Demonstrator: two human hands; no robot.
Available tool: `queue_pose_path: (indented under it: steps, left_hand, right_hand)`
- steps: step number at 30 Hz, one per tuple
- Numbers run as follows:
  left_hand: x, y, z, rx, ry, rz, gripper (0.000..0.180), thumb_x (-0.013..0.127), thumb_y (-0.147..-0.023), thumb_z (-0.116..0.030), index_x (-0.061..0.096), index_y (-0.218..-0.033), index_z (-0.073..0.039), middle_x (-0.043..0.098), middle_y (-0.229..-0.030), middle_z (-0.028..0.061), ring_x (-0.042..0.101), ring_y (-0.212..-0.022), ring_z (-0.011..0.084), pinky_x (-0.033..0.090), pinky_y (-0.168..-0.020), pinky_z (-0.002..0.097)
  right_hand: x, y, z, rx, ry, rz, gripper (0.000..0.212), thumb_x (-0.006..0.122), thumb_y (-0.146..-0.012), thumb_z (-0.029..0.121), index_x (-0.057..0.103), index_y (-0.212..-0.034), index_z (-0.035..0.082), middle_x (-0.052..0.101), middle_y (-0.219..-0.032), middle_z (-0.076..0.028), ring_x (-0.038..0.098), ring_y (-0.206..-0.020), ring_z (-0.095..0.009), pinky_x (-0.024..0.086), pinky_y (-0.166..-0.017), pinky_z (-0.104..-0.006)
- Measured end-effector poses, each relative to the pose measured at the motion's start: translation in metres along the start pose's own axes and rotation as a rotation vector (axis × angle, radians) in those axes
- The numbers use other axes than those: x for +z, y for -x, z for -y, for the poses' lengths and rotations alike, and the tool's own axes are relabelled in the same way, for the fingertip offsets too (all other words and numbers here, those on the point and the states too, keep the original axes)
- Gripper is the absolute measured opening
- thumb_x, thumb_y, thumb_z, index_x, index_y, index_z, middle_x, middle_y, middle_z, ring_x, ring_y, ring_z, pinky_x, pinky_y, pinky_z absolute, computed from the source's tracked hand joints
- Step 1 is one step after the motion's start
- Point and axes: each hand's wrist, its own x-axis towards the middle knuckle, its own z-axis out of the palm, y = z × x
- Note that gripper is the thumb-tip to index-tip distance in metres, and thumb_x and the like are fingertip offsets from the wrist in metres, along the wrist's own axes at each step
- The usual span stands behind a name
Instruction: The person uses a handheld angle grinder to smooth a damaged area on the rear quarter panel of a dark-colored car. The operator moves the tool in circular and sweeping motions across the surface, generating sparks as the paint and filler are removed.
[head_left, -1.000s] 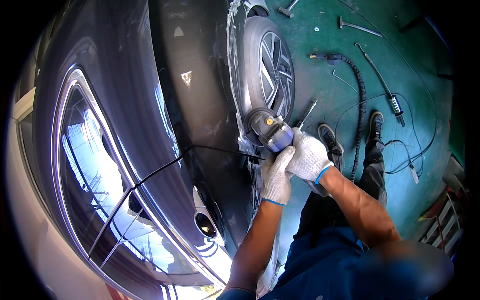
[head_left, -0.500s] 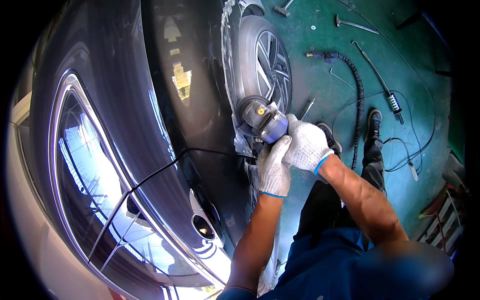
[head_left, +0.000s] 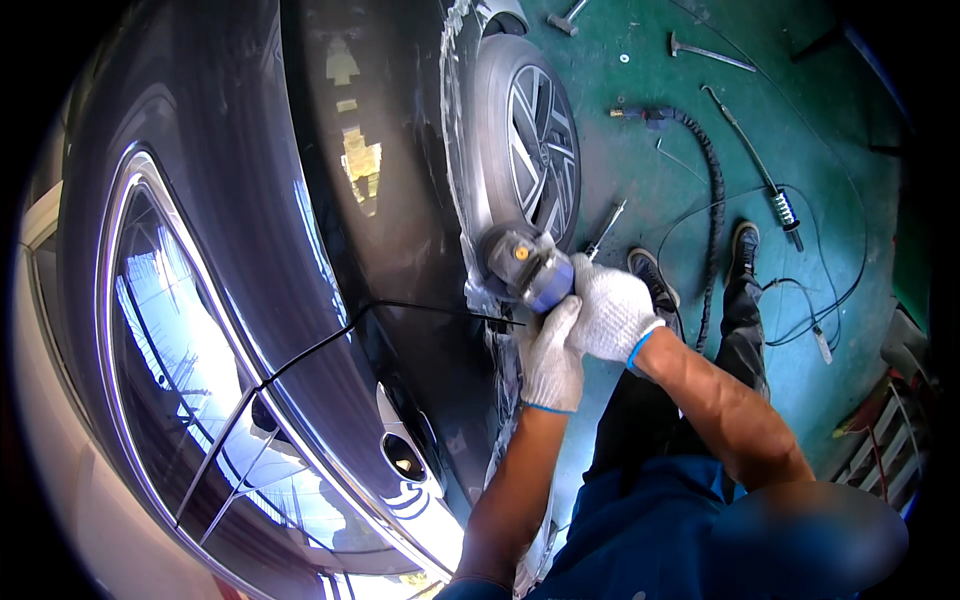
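Both my hands wear white knit gloves with blue cuffs and are closed around an angle grinder (head_left: 549, 284) with a grey head and blue body. My right hand (head_left: 615, 308) wraps its rear end. Just nearer, my left hand (head_left: 552, 368) grips from below, its thumb up against the tool. The grinder's round disc sits at the scraped, whitish wheel-arch edge (head_left: 450, 130) of a dark car (head_left: 400, 230), beside the tyre (head_left: 492, 120). Whether the disc touches the metal is hidden by the grinder head.
On the green floor (head_left: 630, 170) lie hammers (head_left: 712, 52), a slide hammer (head_left: 783, 212), a black sleeved hose (head_left: 716, 190), thin cables and a small metal tool (head_left: 606, 228). My shoes (head_left: 742, 250) stand to the right of the car. A rack (head_left: 880, 440) stands at lower right.
The grinder and both hands have shifted down the picture, along the wheel-arch edge toward me. My grip stays the same.
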Motion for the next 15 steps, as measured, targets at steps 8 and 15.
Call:
queue_pose_path:
  steps: [8,15]
  left_hand:
    - [-0.009,-0.012,-0.004,-0.041,0.013,0.028,0.053,0.073,-0.093,-0.006,0.055,-0.143,-0.001,0.062,-0.135,0.0098,0.061,-0.123,0.0222,0.049,-0.107,0.0371]
    - [-0.011,0.001,0.014,-0.035,0.083,-0.034,0.047,0.070,-0.095,-0.004,0.058,-0.141,-0.002,0.063,-0.135,0.0100,0.062,-0.123,0.0222,0.049,-0.107,0.0362]
  right_hand:
    - [-0.002,-0.002,0.004,-0.042,0.018,-0.107,0.043,0.069,-0.077,0.026,0.058,-0.106,-0.004,0.071,-0.088,-0.026,0.072,-0.083,-0.046,0.058,-0.074,-0.0525]
    - [0.008,0.006,-0.007,-0.059,0.048,-0.052,0.041,0.069,-0.077,0.024,0.058,-0.105,-0.003,0.071,-0.087,-0.026,0.072,-0.083,-0.045,0.058,-0.074,-0.0530]
